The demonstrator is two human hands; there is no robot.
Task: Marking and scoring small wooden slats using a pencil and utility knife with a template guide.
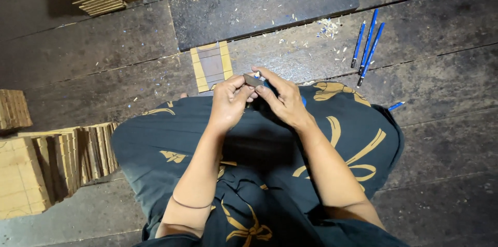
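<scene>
While three blue pencils (367,45) lie side by side on the wooden floor (93,50) toward its far right edge, a fourth, shorter blue pencil (396,106) pokes out beside the dark patterned skirt (171,138). Both hands meet above the lap: the left hand (228,104) and right hand (282,99) pinch a small dark blade (252,80), fingers closed around it. A blue object beneath the fingers is mostly hidden. Stacks of tan slats (36,169) sit at the left edge, cut off; one flat framed piece (211,65) lies ahead.
</scene>
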